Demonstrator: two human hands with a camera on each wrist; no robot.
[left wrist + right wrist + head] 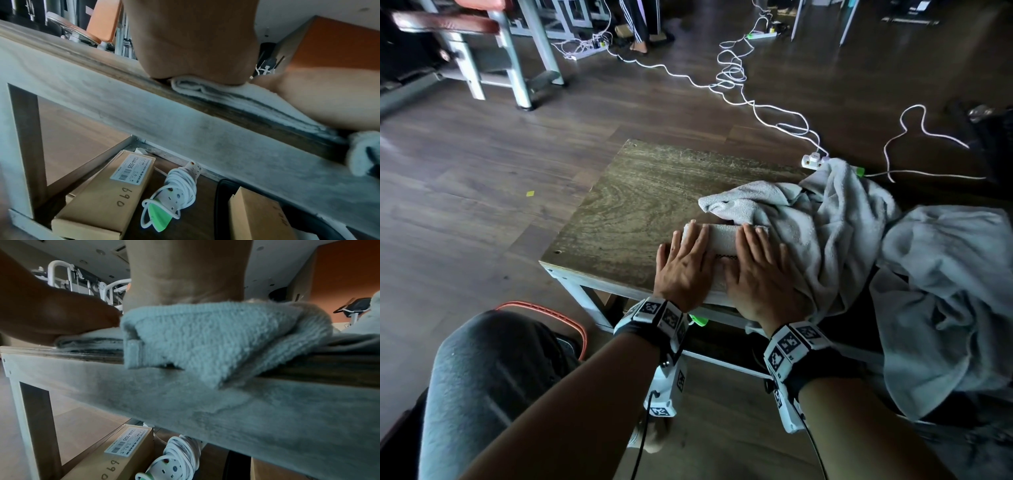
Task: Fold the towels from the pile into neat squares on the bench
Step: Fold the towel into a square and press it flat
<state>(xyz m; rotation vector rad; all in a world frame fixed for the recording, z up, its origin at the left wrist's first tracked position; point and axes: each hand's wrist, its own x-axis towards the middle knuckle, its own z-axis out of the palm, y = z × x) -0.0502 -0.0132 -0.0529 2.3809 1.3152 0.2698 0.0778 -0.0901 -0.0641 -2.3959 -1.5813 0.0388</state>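
A small folded white towel [724, 241] lies at the near right edge of the wooden bench [640, 205]. My left hand [685, 267] and right hand [763, 274] lie flat on it side by side, fingers straight, pressing it down. The left wrist view shows the heel of my left hand [195, 48] on the folded towel [197, 88] at the bench edge. A corner of grey towel [216, 340] hangs over the bench edge under my right hand [185, 272]. The pile of loose grey towels [835, 226] lies just right of my hands.
A larger grey towel [945, 294] drapes off to the right of the bench. White cables [736, 78] and power strips lie on the floor beyond. Under the bench are cardboard boxes [107, 199] and a coiled power strip [176, 193]. My knee [493, 383] is at lower left.
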